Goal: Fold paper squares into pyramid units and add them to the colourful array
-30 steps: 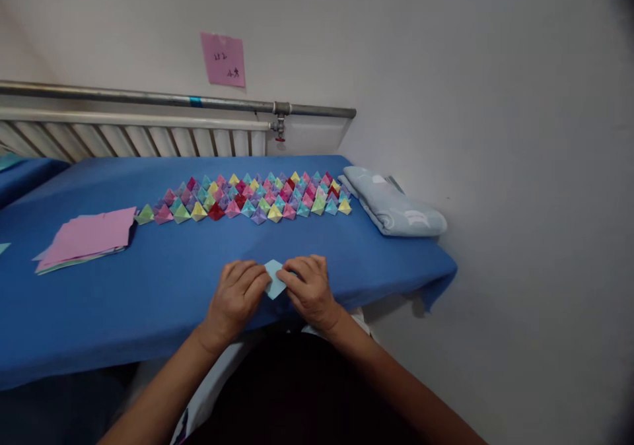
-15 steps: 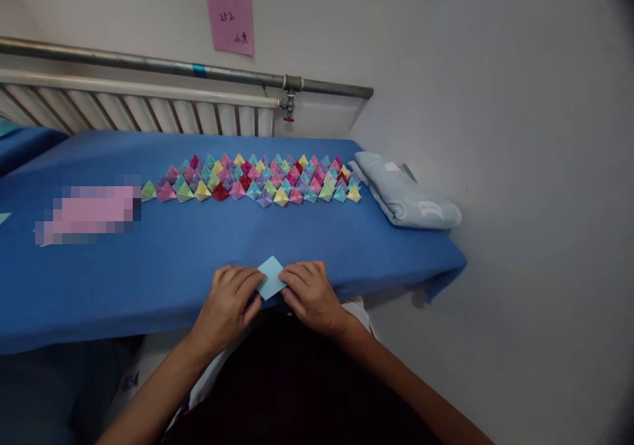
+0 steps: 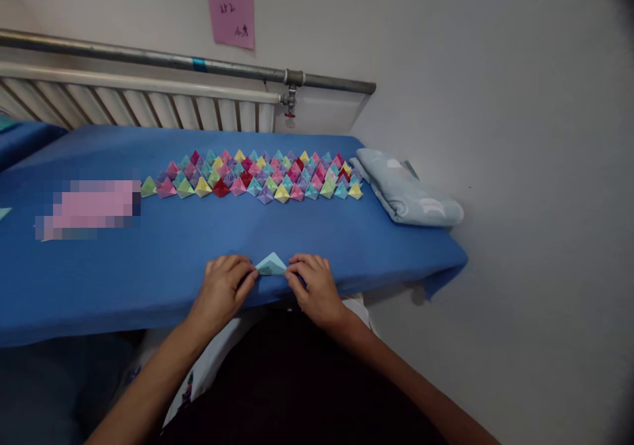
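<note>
Light-blue paper held between two bare hands near the front edge of a blue cloth. The paper, folded to a low triangle, lies directly between the grips: its apex points to twelve o'clock, its long straight edge faces six, and a darker triangular area shows along that edge. The left hand pinches the corner at nine o'clock, thumb and fingertips closed on it; the right hand pinches the opposite corner at three o'clock in the same way. The middle of the paper is uncovered by either hand.

Surroundings, with the paper as dial centre: rows of small multicoloured folded paper shapes, close-set, from ten to one o'clock; a pink shape, coarsely pixelated, between nine and ten; a folded grey-blue textile at two. Beyond, a radiator spans ten to twelve, beneath a metal pipe.
</note>
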`<action>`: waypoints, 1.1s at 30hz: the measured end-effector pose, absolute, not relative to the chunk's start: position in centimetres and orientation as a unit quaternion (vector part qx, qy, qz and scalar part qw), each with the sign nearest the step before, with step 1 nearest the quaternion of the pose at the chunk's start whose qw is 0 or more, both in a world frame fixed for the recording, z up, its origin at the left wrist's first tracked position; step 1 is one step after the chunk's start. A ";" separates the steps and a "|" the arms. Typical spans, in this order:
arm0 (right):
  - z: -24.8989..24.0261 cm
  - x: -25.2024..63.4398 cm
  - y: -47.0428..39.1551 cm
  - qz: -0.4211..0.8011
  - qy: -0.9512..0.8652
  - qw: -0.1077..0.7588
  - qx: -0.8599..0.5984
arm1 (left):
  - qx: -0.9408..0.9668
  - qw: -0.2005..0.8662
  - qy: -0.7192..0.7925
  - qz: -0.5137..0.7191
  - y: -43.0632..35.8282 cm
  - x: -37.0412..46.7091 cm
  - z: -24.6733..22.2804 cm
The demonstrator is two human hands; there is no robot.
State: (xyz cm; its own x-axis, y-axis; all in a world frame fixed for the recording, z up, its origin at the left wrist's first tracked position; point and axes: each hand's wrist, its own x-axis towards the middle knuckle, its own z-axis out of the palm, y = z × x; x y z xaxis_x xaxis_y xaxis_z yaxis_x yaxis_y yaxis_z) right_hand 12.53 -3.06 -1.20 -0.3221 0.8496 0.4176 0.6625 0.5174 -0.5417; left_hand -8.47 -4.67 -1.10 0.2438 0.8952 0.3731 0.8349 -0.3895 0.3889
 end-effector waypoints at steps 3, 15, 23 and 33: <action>-1.1 12.3 -2.8 0.151 -0.787 0.330 -0.498 | 0.773 0.080 0.579 0.248 -4.2 -8.3 -0.8; -1.3 12.0 -2.3 0.150 -0.769 0.325 -0.529 | 0.751 0.135 0.625 0.164 -2.4 -8.1 0.5; -1.3 12.0 -2.2 0.143 -0.770 0.322 -0.532 | 0.743 0.128 0.645 0.123 -2.1 -7.7 0.8; -1.3 11.9 -2.1 0.134 -0.769 0.313 -0.541 | 0.734 0.121 0.665 0.068 -2.0 -6.9 1.9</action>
State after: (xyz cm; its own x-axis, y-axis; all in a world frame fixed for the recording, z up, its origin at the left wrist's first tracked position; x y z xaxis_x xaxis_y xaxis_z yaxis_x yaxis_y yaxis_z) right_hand 11.85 -2.08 -1.35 -0.2190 0.9157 0.3370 0.7474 0.3795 -0.5454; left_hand -6.86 -2.04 1.95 0.1069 0.9924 -0.0616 0.9596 -0.0867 0.2677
